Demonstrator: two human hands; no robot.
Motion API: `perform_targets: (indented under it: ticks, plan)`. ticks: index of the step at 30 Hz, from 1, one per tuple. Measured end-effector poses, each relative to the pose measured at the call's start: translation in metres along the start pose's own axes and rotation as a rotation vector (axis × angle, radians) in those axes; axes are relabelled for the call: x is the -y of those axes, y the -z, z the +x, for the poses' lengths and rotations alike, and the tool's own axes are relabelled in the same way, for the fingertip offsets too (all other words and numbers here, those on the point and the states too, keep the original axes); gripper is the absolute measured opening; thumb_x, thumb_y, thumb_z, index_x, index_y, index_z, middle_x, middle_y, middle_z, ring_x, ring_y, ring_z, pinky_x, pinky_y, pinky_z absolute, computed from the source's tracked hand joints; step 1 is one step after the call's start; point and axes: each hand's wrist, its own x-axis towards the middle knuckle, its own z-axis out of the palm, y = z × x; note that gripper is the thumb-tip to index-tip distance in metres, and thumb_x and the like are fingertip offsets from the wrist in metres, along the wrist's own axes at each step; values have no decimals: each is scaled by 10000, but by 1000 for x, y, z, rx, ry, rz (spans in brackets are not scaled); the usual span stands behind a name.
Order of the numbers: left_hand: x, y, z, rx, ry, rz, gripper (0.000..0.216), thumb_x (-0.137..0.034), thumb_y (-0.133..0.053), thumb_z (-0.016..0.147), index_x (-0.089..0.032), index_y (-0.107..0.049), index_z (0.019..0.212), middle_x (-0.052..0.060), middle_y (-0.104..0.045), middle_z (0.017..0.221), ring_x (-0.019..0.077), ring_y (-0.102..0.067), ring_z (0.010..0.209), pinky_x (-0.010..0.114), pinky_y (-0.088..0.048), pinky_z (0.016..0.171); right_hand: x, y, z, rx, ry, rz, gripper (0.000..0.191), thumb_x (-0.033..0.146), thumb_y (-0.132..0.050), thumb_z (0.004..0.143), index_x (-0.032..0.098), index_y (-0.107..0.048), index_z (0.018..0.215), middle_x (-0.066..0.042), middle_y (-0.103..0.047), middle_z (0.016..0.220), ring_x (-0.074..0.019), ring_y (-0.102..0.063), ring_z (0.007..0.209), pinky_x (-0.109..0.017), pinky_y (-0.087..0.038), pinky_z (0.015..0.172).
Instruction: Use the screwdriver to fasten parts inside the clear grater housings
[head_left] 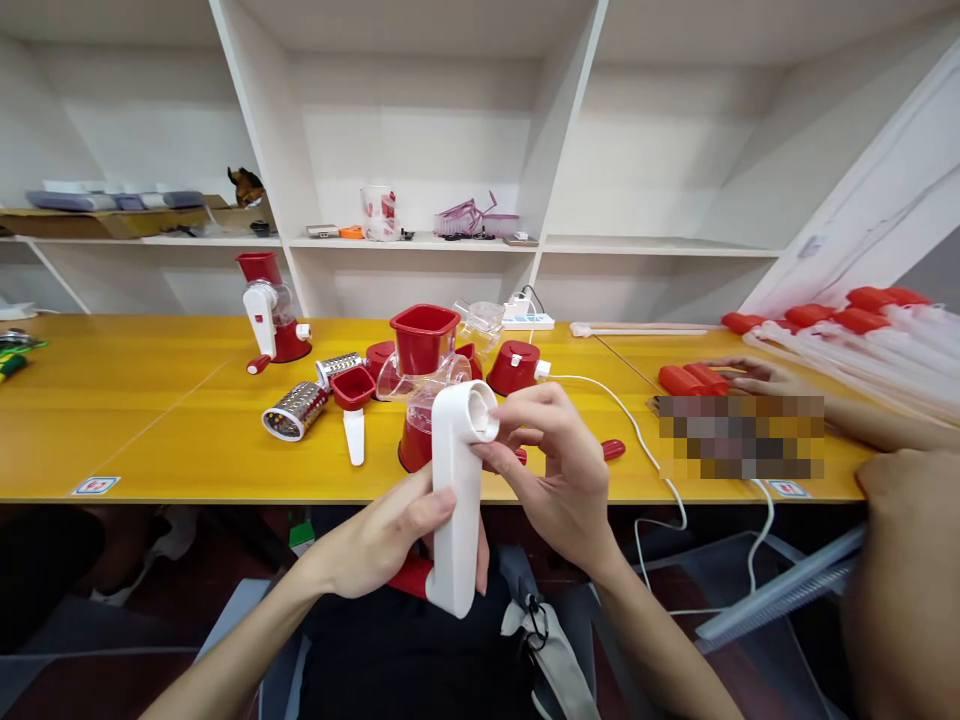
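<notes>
I see the L hand wrapped round the low end of the white crank handle, upright just off the table edge, with the R hand fingertips pinching its round top. Risk imo: a slip knocks the grater body right behind. Cable + co-worker's hand crowd the right, left's roomier.

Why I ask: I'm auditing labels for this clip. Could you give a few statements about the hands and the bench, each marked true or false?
1. The left hand grips the white handle piece. True.
2. An assembled red and white grater stands on the left part of the yellow table. True.
3. The right hand lies flat on the table. False: it is raised, fingers on the white piece's round top end.
4. The metal drums are in the left hand. False: they lie on the table.
</notes>
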Motion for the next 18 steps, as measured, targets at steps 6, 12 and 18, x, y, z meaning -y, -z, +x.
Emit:
perform_targets:
  ticks: [6, 12, 18]
  plan:
    - [19, -5, 4, -248, -69, -4, 853, -826, -136, 962, -169, -679, 951, 96, -693, 714, 204, -659, 629, 299, -527, 583, 6, 0, 4, 93, 172, -72, 76, 107, -623, 913, 181, -639, 924, -10, -586, 868, -33, -588, 789, -144, -550, 684]
    - [20, -11, 9, -674, -210, 71, 548, -702, -289, 1026, -231, -569, 1025, 13, -609, 761, 168, -553, 618, 290, -485, 577, 12, -5, -1, 197, 275, -182, 105, 269, -637, 937, 165, -620, 940, -37, -585, 896, -70, -549, 820, -200, -516, 696]
    - [2, -15, 9, -579, -159, 160, 487, -630, -352, 1048, -208, -513, 869, -1, -520, 790, 149, -522, 686, 276, -480, 638, 16, -2, -4, 243, 379, -289, 170, 232, -694, 894, 167, -542, 854, -35, -566, 842, -106, -420, 822, -273, -415, 761]
